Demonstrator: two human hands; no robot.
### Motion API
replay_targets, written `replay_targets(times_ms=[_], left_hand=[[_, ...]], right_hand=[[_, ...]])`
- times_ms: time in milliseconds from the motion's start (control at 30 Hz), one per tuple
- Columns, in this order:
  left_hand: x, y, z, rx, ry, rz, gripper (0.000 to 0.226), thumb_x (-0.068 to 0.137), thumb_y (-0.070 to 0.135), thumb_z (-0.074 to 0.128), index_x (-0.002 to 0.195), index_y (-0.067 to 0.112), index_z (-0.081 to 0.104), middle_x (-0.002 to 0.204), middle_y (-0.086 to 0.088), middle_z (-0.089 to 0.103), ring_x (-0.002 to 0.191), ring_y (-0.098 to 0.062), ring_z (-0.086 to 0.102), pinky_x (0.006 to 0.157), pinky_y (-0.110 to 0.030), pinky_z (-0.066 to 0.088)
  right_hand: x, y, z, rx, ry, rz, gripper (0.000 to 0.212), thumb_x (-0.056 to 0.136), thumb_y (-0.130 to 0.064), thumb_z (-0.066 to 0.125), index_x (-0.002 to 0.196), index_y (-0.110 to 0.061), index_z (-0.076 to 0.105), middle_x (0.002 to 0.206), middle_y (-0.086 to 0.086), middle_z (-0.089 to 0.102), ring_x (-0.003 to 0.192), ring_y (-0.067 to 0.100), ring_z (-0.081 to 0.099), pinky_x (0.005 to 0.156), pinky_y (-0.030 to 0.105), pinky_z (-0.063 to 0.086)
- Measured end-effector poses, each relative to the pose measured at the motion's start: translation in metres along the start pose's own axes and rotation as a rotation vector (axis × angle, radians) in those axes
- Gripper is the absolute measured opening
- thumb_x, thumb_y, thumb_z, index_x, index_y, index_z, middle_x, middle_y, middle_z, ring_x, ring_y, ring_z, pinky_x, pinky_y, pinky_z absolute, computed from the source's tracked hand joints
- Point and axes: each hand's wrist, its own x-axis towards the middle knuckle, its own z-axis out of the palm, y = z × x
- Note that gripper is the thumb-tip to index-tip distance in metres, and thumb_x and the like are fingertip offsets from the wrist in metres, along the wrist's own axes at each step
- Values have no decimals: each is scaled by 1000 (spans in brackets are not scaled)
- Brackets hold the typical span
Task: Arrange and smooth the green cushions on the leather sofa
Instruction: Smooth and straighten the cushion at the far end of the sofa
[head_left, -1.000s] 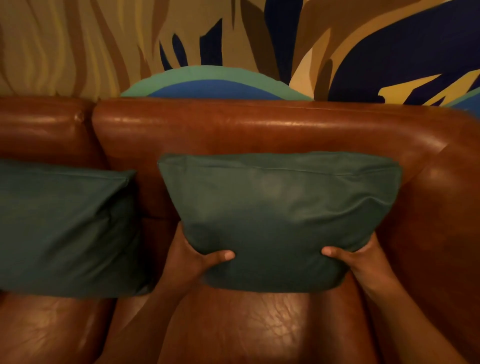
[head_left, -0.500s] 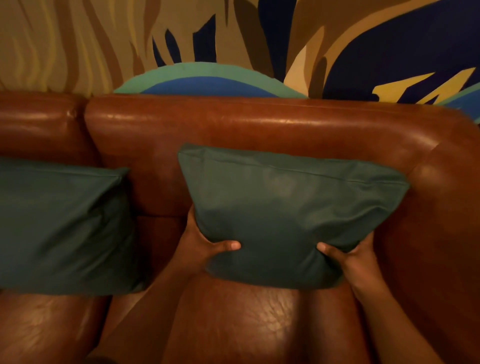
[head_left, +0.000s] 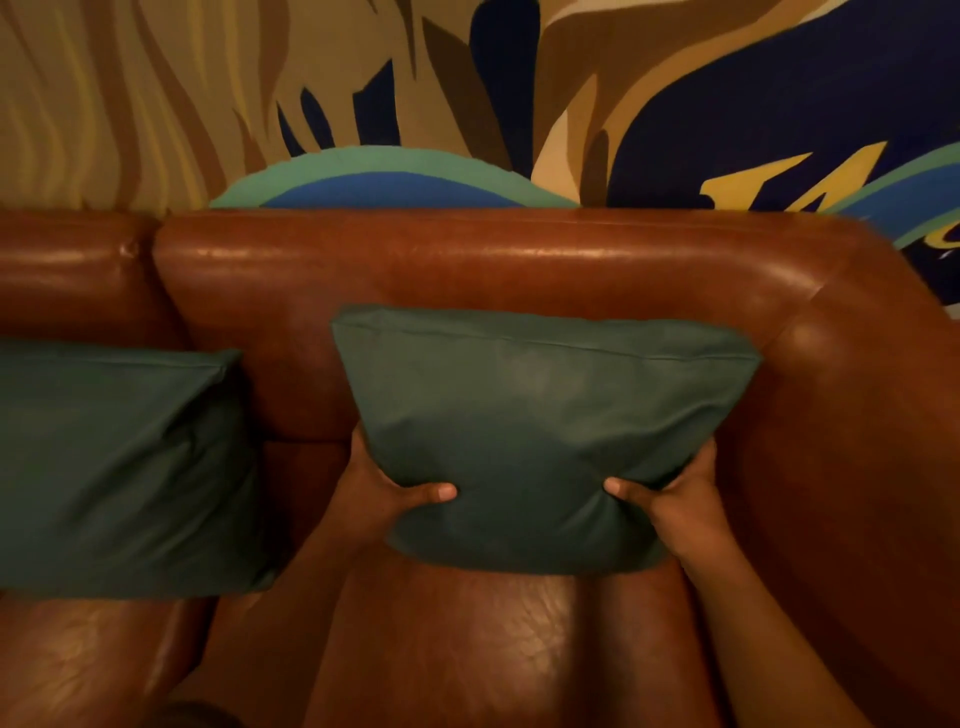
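Hands, left and right, grip a plump, creased green cushion against the sofa.

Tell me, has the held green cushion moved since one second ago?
Yes. The held green cushion tilted clockwise, its left edge shifting right, away from the backrest seam.

The fingers of the left hand and the right hand are hidden behind the green cushion; only the thumbs show on its front. The second green cushion is cut off by the left edge and slightly blurred.
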Motion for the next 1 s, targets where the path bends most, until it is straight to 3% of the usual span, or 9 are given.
replay_targets(times_ms=[133,200,267,400,533,600,733,867,1000], left_hand=[[-13,14,-9,-15,47,-11,136,40,48,100,154,25,30,140,24,54,124,14,54,93,-10,50],[-20,27,-9,-3,77,-9,131,42,53,97,152,27,30,137,27,52,119,20,53,93,-9,49],[-28,39,-9,19,89,-45,130,43,60,94,152,28,31,135,25,53,116,20,53,96,-15,49],[-41,51,-12,75,53,-101,133,37,62,98,148,22,36,144,8,54,129,-6,55,109,-36,49],[-40,50,-12,120,13,-155,141,29,57,92,150,11,35,143,5,50,130,-7,49,104,-27,44],[-35,44,-4,149,-13,-164,138,35,54,96,151,11,35,148,-1,52,132,-14,51,105,-29,43],[-31,34,7,193,0,-139,106,62,15,100,149,9,39,148,-7,53,129,-12,50,102,-23,39],[-28,37,3,195,2,-147,111,56,19,103,147,7,40,148,-9,54,136,-24,53,101,-25,41],[-28,40,14,212,-8,-103,130,38,45,104,147,11,42,147,-4,55,135,-20,54,108,-32,45]], right_hand=[[-13,-13,5,-158,75,-34,135,49,-9,102,160,-13,24,160,12,34,148,29,36,126,44,31],[-20,-20,7,-235,132,-29,126,56,1,99,158,-7,27,157,19,33,147,32,34,125,44,30],[-27,-32,6,-275,138,9,120,58,-2,98,157,-4,29,154,22,35,145,37,35,123,46,33],[-37,-51,-7,-282,68,66,117,59,-4,98,155,-6,32,153,20,37,144,34,37,121,39,34],[-24,-57,-19,-136,-58,175,144,22,-39,104,149,-16,40,148,9,51,136,27,52,115,43,45],[-9,-33,-23,-15,-104,215,140,13,-49,105,139,-22,49,140,4,62,126,24,63,107,51,54],[-7,-16,-27,23,-115,191,115,22,-46,107,125,-30,59,129,2,73,118,23,71,101,56,57],[-16,-14,-29,52,-85,166,119,26,-51,107,131,-22,60,127,3,75,117,26,72,101,59,56],[-12,-34,-38,24,-62,139,90,45,-22,104,123,-24,59,123,5,74,113,26,72,102,58,56]])
